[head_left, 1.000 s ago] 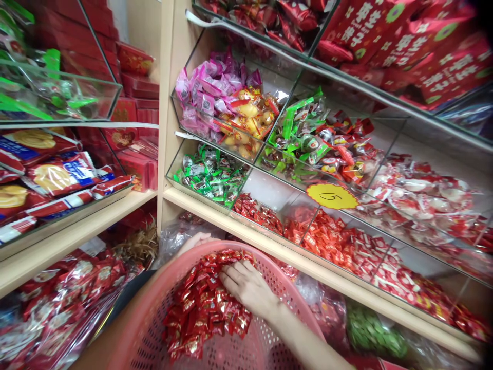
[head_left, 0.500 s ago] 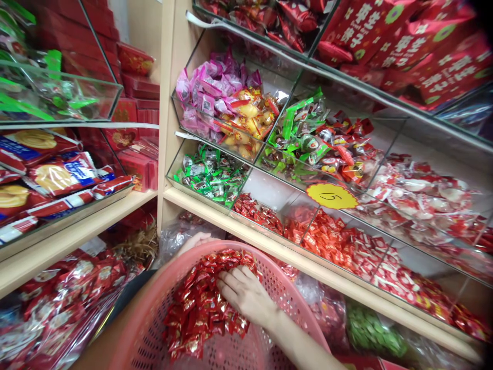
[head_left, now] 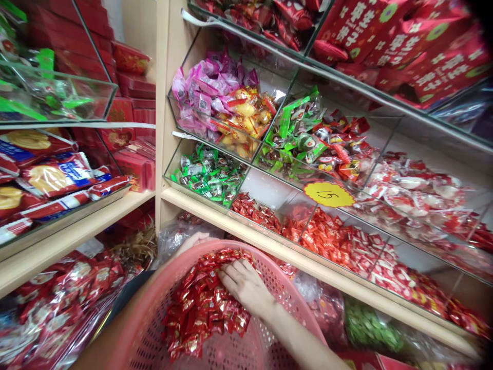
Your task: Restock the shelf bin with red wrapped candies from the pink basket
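A pink plastic basket (head_left: 287, 295) with a perforated wall is tilted in front of me. Inside it lies a heap of small red-wrapped candies (head_left: 200, 303) with gold print. My left hand (head_left: 197, 240) reaches around the outside and holds the basket by its far left rim; most of its fingers are hidden behind the wall. My right hand (head_left: 243, 285) is inside the basket, palm down on the upper part of the heap. Its fingers are close together and curl into the candies, with the tips partly buried.
A wooden shelf edge (head_left: 246, 228) runs just beyond the basket. Above it are clear bins with red candies (head_left: 258, 213), green-wrapped candies (head_left: 211, 174) and purple packets (head_left: 208, 92), plus a yellow price tag (head_left: 329, 194). Biscuit packs (head_left: 57, 177) fill the left shelf. Plastic bags (head_left: 372, 324) lie underneath.
The view has shifted very slightly. Both hands, the basket and the candy heap stay in nearly the same place.
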`<state>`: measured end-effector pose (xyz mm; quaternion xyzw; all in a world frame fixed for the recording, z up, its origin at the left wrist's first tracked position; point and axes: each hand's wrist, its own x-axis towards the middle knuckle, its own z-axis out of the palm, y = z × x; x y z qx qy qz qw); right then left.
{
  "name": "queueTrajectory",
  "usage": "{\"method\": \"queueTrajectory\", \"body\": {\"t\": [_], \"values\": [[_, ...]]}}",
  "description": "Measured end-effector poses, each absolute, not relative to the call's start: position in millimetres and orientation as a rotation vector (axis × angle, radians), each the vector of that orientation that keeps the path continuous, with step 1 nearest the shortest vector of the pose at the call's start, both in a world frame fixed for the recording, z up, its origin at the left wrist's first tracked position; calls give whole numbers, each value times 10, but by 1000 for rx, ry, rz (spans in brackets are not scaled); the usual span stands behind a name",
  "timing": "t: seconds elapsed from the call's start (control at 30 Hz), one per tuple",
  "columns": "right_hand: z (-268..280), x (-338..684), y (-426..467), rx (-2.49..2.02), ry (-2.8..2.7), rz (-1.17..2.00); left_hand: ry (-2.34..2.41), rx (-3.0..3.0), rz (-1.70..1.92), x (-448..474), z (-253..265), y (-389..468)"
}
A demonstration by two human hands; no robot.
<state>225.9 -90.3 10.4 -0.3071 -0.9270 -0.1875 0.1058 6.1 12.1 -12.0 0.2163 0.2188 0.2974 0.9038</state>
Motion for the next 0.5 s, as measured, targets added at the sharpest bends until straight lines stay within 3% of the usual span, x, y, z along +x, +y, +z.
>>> {"method": "queueTrajectory", "body": {"t": [0.5], "values": [[9, 2160, -1164, -875, -2582, -568, 498, 437, 637, 64, -182, 145]]}}
